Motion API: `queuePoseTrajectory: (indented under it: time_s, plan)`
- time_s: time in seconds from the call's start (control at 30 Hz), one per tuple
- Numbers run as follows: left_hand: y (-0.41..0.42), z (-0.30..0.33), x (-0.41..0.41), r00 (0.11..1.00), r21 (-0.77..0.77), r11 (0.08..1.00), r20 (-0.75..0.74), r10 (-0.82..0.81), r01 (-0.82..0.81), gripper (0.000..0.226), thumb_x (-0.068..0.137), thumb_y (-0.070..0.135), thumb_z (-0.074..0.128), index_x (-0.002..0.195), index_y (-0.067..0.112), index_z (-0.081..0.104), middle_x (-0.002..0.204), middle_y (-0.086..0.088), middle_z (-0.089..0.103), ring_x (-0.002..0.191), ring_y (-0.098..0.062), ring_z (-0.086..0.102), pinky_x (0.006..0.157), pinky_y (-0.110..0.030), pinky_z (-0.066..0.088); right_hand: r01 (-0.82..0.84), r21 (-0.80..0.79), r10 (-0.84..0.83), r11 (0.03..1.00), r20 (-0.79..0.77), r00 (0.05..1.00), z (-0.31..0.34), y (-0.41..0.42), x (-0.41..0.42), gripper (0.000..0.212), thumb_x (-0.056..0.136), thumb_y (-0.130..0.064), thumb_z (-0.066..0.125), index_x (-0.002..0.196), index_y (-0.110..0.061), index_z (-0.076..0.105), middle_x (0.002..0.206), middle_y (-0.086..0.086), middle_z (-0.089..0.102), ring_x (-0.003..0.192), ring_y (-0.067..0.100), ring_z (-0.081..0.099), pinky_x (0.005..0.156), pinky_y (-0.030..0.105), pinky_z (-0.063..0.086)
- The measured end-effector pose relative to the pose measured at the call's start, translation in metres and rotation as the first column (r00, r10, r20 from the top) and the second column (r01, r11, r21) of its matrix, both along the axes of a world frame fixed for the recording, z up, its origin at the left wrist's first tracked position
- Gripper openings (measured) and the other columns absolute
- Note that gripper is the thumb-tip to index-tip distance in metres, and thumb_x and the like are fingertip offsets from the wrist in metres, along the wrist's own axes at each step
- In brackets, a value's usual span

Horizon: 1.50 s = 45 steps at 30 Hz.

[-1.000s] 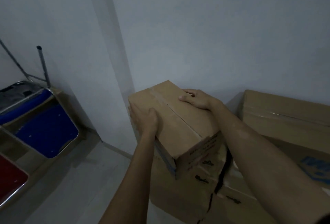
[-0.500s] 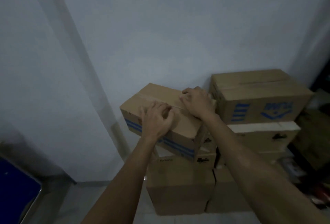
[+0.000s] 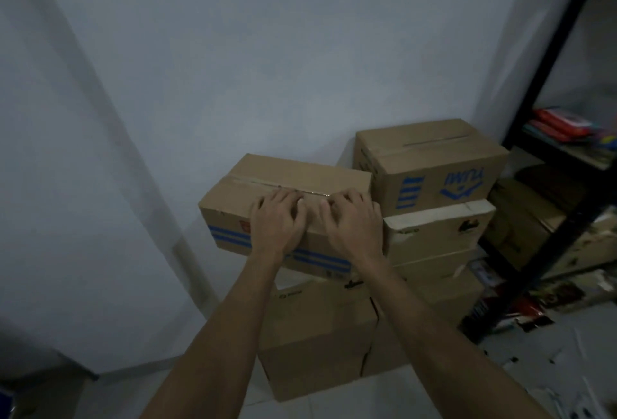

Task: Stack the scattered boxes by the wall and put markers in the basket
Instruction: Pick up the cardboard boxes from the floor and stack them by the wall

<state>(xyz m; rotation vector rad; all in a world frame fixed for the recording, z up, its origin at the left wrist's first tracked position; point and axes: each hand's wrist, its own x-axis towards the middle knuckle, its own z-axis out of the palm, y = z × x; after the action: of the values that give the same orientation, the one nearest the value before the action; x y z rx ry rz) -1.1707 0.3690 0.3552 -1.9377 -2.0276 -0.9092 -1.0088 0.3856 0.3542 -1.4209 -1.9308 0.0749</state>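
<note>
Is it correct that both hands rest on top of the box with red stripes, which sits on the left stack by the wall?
Not quite: the head view shows the stripes on that box are blue. Left hand and right hand do rest on its top, by the wall.

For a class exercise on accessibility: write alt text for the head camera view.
Both hands, left and right, press on a blue-striped cardboard box topping a stack by a white wall. More boxes stand beside it.
</note>
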Motion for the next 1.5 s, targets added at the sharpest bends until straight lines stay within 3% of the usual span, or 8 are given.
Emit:
queuePoseTrajectory:
  time_s: [0.13, 0.27, 0.43, 0.53, 0.8, 1.07, 1.23, 1.5]
  plan:
    - [0.012, -0.004, -0.002, 0.991, -0.025, 1.0, -0.136, -0.011, 0.008, 0.043, 0.098, 0.042, 0.036, 0.128, 0.026, 0.063, 0.135, 0.008, 0.06, 0.132, -0.012, 0.048, 0.105, -0.036, 0.035, 0.003, 0.092, -0.008, 0.996, 0.057, 0.998, 0.002, 0.036, 0.017, 0.033, 0.098, -0.041, 0.044, 0.09, -0.022, 0.07, 0.093, -0.003, 0.066, 0.087, 0.02, 0.057, 0.075, 0.034, 0.039]
    - [0.041, -0.007, 0.004, 0.976, 0.028, 0.999, -0.216, 0.032, -0.026, 0.044, 0.099, 0.047, 0.037, 0.122, 0.027, 0.068, 0.129, 0.009, 0.065, 0.124, -0.012, 0.055, 0.098, -0.035, 0.04, 0.028, 0.217, -0.065, 0.976, 0.167, 0.984, 0.005, 0.08, 0.039, 0.045, 0.101, -0.041, 0.037, 0.083, -0.02, 0.072, 0.087, -0.002, 0.071, 0.088, 0.021, 0.058, 0.088, 0.04, 0.038]
    - [0.086, -0.01, 0.029, 0.97, 0.126, 0.982, -0.184, 0.16, -0.138, 0.04, 0.097, 0.048, 0.042, 0.11, 0.025, 0.073, 0.117, 0.008, 0.07, 0.11, -0.015, 0.062, 0.088, -0.036, 0.044, 0.002, 0.344, -0.114, 0.939, 0.307, 0.945, 0.016, 0.138, 0.056, 0.044, 0.102, -0.04, 0.045, 0.077, -0.021, 0.075, 0.078, 0.0, 0.071, 0.089, 0.024, 0.057, 0.093, 0.045, 0.037]
    - [0.107, -0.01, 0.039, 0.963, 0.135, 0.974, -0.177, 0.204, -0.182, 0.04, 0.096, 0.048, 0.043, 0.106, 0.024, 0.073, 0.115, 0.007, 0.071, 0.108, -0.016, 0.062, 0.086, -0.036, 0.046, -0.035, 0.306, -0.078, 0.952, 0.351, 0.933, 0.017, 0.164, 0.06, 0.047, 0.104, -0.042, 0.04, 0.084, -0.021, 0.077, 0.086, -0.001, 0.074, 0.086, 0.023, 0.059, 0.086, 0.041, 0.04]
    - [0.127, -0.019, 0.049, 0.954, 0.176, 0.958, -0.156, 0.256, -0.228, 0.038, 0.096, 0.04, 0.042, 0.107, 0.022, 0.073, 0.113, 0.004, 0.071, 0.108, -0.016, 0.063, 0.087, -0.036, 0.049, -0.063, 0.319, -0.018, 0.946, 0.245, 0.969, 0.007, 0.191, 0.062, 0.047, 0.103, -0.039, 0.04, 0.082, -0.017, 0.075, 0.081, 0.001, 0.071, 0.077, 0.024, 0.061, 0.069, 0.036, 0.042]
    - [0.121, -0.009, 0.054, 0.957, 0.093, 0.968, -0.152, 0.246, -0.234, 0.036, 0.095, 0.037, 0.044, 0.111, 0.021, 0.072, 0.117, 0.003, 0.071, 0.11, -0.017, 0.063, 0.092, -0.036, 0.049, -0.081, 0.205, 0.035, 0.975, 0.218, 0.975, 0.011, 0.188, 0.064, 0.041, 0.103, -0.036, 0.039, 0.089, -0.016, 0.073, 0.09, 0.002, 0.071, 0.083, 0.024, 0.06, 0.074, 0.037, 0.043]
    - [0.109, 0.012, 0.065, 0.976, -0.071, 0.979, -0.12, 0.18, -0.19, 0.038, 0.096, 0.038, 0.041, 0.121, 0.02, 0.063, 0.127, 0.0, 0.063, 0.119, -0.021, 0.055, 0.101, -0.042, 0.042, -0.202, 0.046, 0.192, 0.978, 0.16, 0.968, 0.024, 0.184, 0.075, 0.04, 0.102, -0.04, 0.036, 0.089, -0.018, 0.066, 0.093, 0.002, 0.066, 0.09, 0.025, 0.056, 0.076, 0.037, 0.04]
    - [0.031, 0.02, 0.12, 0.991, -0.102, 0.992, -0.119, 0.062, -0.074, 0.032, 0.096, 0.032, 0.046, 0.125, 0.027, 0.06, 0.123, 0.006, 0.059, 0.12, -0.019, 0.049, 0.105, -0.037, 0.034, -0.178, -0.026, 0.18, 0.984, 0.121, 0.976, 0.008, 0.124, 0.139, 0.035, 0.101, -0.04, 0.039, 0.125, -0.025, 0.06, 0.126, 0.004, 0.056, 0.121, 0.024, 0.044, 0.1, 0.041, 0.034]
